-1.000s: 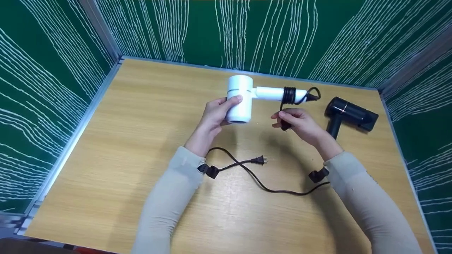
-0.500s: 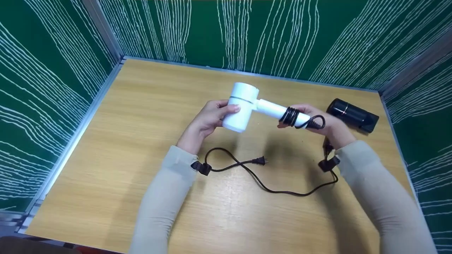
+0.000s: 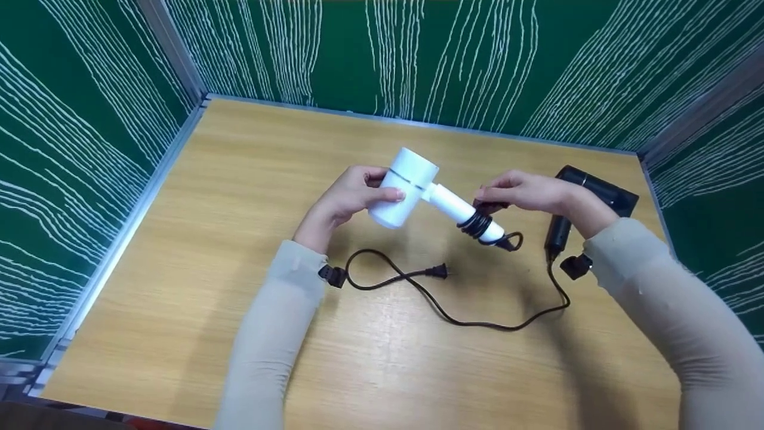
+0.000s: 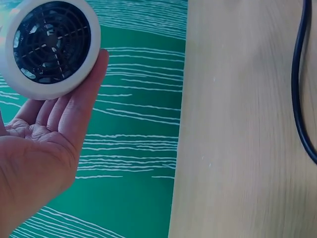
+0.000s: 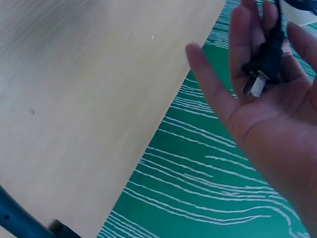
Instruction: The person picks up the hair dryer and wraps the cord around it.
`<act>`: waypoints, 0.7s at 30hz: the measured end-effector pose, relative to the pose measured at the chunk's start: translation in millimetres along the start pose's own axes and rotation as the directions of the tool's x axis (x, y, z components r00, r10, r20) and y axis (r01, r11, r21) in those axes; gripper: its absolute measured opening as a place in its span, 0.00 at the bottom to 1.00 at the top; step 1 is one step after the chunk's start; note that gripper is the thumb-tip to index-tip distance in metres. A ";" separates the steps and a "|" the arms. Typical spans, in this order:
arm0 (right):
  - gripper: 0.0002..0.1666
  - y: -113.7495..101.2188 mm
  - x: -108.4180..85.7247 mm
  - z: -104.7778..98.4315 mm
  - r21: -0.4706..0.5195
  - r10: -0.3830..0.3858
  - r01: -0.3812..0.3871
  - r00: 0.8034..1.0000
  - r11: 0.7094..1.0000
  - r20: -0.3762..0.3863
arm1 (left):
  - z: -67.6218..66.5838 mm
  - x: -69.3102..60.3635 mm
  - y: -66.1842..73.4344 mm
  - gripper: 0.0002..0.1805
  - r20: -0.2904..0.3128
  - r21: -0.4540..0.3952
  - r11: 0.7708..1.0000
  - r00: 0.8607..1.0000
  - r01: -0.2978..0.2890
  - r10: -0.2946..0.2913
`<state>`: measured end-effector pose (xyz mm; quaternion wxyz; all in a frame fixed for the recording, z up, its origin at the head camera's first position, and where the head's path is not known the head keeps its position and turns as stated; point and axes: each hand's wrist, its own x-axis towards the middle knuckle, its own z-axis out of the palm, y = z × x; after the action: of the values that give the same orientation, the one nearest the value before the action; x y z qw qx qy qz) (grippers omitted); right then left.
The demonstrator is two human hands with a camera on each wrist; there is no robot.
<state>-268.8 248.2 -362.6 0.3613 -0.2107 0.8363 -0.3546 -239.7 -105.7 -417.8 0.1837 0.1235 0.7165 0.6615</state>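
Note:
A white hair dryer (image 3: 412, 173) is held above the table, its handle tilted down to the right. My left hand (image 3: 349, 194) grips the barrel, thumb on the near side. The left wrist view shows the dryer's round dark grille (image 4: 52, 39) over the fingers of that hand (image 4: 39, 158). Black cord (image 3: 476, 226) is coiled around the handle and loops at its end. Beside the coil, my right hand (image 3: 531, 190) holds the cord's two-prong plug (image 5: 265, 64); in the right wrist view it lies against the fingers, the outer ones spread.
Behind my right hand a black hair dryer (image 3: 597, 185) lies on the wooden table (image 3: 239, 179). Its power cord (image 3: 477, 324) curves across the middle to a plug (image 3: 439, 271). Green panels (image 3: 340, 65) with white wavy lines enclose the back and sides.
The white dryer's handle has swung downward, and its barrel has tilted and come slightly nearer. My right hand went behind the handle, then came out above the coil, still with the plug.

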 end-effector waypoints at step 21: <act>0.29 -4.9 18.0 40.8 -0.489 -0.110 0.042 0.988 0.871 -0.112 | 6.7 16.1 -12.3 0.30 -0.148 0.020 0.990 0.980 0.141 -0.137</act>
<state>-249.3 216.1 -387.0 0.2250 -0.3026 0.9120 -0.1613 -250.5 -94.0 -432.0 0.1746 0.0272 0.7448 0.6435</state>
